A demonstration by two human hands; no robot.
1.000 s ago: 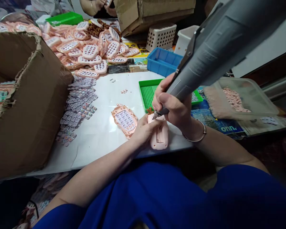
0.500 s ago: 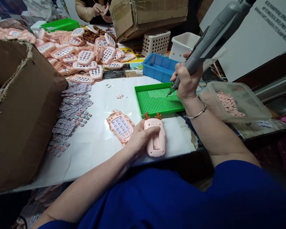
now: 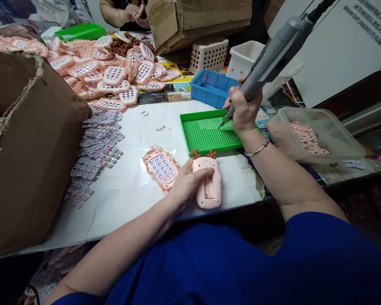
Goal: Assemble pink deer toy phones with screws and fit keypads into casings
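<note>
I see the toy phone (image 3: 209, 191) at the near edge of the table (image 3: 129, 195), a shell (image 3: 161, 166) on its left, a tray (image 3: 198, 139) just behind. Behind that sits a bin (image 3: 206, 96). A box (image 3: 55, 140) stands left, a tub (image 3: 349, 144) right.

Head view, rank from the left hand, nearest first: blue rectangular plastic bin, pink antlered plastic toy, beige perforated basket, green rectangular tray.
1. Pink toy: in the left hand.
2. Green tray: just beyond.
3. Blue bin: behind the tray.
4. Beige basket: farthest back.
</note>
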